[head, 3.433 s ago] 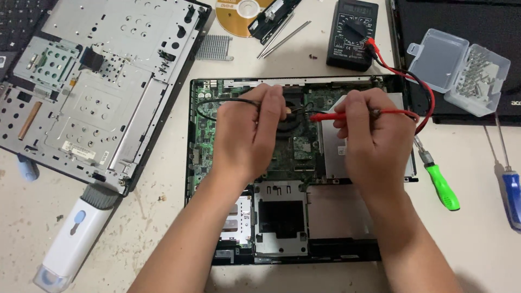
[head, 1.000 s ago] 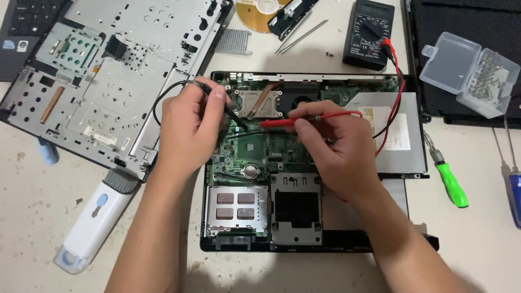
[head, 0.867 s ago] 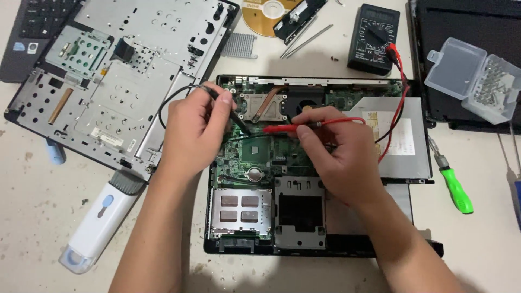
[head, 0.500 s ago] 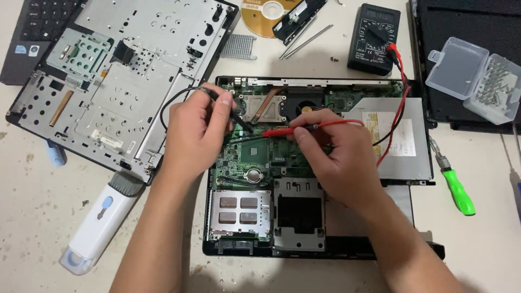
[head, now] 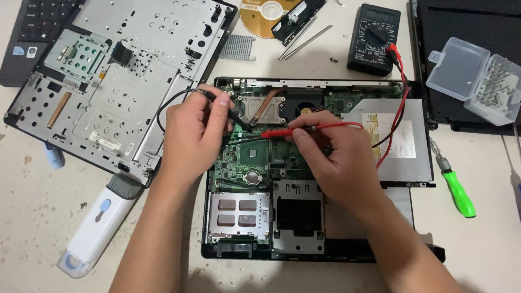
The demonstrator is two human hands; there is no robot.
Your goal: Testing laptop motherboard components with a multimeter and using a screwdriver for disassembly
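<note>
Hands work over the opened green laptop motherboard (head: pixel 255 157): left hand (head: pixel 192 133) pinching a thin black probe (head: pixel 239 120), right hand (head: pixel 336 157) pinching a slim red probe (head: pixel 279 132).

Pale worktable (head: pixel 32 206), opened laptop (head: pixel 304 217), multimeter (head: pixel 374 38), green screwdriver (head: pixel 458 192)

An electronics repair workshop: an opened laptop (head: pixel 304 179) lies on a stained desk (head: pixel 32 217), with a multimeter (head: pixel 374 38) and screwdriver (head: pixel 456 187) near.
</note>
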